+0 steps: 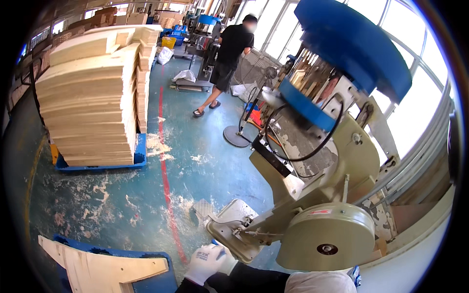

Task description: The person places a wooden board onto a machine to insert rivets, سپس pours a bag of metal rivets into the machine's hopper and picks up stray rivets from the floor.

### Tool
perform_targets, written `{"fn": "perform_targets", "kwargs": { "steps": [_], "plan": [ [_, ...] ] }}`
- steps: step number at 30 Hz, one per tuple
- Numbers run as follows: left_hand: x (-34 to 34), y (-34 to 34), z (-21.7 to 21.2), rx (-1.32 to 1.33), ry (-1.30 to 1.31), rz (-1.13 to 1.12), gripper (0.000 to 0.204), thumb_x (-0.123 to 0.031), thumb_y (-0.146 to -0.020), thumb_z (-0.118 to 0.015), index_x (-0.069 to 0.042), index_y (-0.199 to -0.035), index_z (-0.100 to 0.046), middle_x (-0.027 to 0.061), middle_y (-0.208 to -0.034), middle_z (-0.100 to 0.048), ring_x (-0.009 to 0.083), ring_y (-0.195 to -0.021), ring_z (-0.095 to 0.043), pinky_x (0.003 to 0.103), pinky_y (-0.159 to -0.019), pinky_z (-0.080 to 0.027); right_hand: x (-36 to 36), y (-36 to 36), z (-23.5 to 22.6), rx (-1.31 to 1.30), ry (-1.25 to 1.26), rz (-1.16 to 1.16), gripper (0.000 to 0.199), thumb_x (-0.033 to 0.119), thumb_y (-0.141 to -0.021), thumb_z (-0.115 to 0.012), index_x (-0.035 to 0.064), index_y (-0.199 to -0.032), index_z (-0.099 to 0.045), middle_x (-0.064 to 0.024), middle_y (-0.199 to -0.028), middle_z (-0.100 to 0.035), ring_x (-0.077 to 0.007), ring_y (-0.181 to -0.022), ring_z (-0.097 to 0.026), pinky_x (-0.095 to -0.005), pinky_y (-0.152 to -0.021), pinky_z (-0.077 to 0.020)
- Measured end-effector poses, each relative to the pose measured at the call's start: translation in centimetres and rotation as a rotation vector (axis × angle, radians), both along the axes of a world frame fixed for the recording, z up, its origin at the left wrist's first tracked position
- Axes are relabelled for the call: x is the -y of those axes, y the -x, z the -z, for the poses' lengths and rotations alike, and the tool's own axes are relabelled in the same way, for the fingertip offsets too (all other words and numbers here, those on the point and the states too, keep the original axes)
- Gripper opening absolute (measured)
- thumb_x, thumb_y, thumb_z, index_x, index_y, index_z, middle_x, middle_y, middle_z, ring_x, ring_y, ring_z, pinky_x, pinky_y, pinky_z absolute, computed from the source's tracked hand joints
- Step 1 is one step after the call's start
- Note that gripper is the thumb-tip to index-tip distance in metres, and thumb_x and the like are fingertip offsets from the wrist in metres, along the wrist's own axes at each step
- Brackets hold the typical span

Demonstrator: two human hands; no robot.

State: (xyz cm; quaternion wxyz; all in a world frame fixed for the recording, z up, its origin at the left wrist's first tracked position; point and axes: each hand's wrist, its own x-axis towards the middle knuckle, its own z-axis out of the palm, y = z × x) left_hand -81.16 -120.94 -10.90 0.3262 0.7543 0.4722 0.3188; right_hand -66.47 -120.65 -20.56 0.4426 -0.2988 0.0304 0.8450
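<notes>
i see my gloved hand (207, 262) resting against the base plate (229, 229) of the cream machine (317, 195); i cannot tell whether its fingers grip anything. sawdust dusts the floor (195, 146).

Gloved hand (209, 263) at machine base (229, 229)

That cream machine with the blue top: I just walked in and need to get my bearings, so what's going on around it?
A person in a white glove has one hand reaching toward the base plate of the cream machine; which hand it is, and whether its grip is closed, cannot be told. A cut plywood piece lies on a blue pallet beside them. A tall stack of plywood stands behind, sawdust on the floor. Another person works farther back.
</notes>
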Motion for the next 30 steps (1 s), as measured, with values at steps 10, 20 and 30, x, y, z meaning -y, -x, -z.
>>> {"fn": "perform_targets", "kwargs": {
  "steps": [10,20,30],
  "plan": [
    [-7.3,-3.9,-15.2,0.361,-0.072,0.254,0.028,-0.018,-0.084,-0.075,-0.001,-0.106,-0.072,0.0175,-0.102,-0.072,0.0333,-0.096,-0.070,0.040,-0.087,-0.055,-3.1,-7.4,-15.5,-0.031,-0.025,0.186,0.047,0.045,-0.104,-0.048,0.0022,-0.113,-0.066,-0.0170,-0.111,-0.070,-0.0325,-0.103,-0.067,-0.0433,-0.087,-0.0553],
    [-20.9,-5.3,-11.4,0.329,0.270,0.336,0.029,-0.019,-0.087,-0.073,-0.001,-0.109,-0.074,0.0125,-0.089,-0.074,0.0222,-0.080,-0.071,0.033,-0.076,-0.055,-4.3,-12.0,-25.0,-0.240,-0.172,0.621,0.031,0.036,-0.102,-0.056,0.0092,-0.087,-0.063,-0.0096,-0.090,-0.067,-0.0193,-0.075,-0.058,-0.0309,-0.060,-0.0425],
    [-35.2,-5.8,-4.3,-0.228,0.218,1.031,0.044,-0.038,-0.092,-0.067,-0.005,-0.121,-0.069,0.0166,-0.116,-0.073,0.0313,-0.108,-0.069,0.038,-0.094,-0.052,1.4,-9.7,-45.8,0.502,-0.380,1.528,0.036,0.045,-0.102,-0.058,0.0122,-0.089,-0.065,0.0003,-0.075,-0.061,-0.0109,-0.062,-0.052,-0.0196,-0.045,-0.0376]
  ]
}}
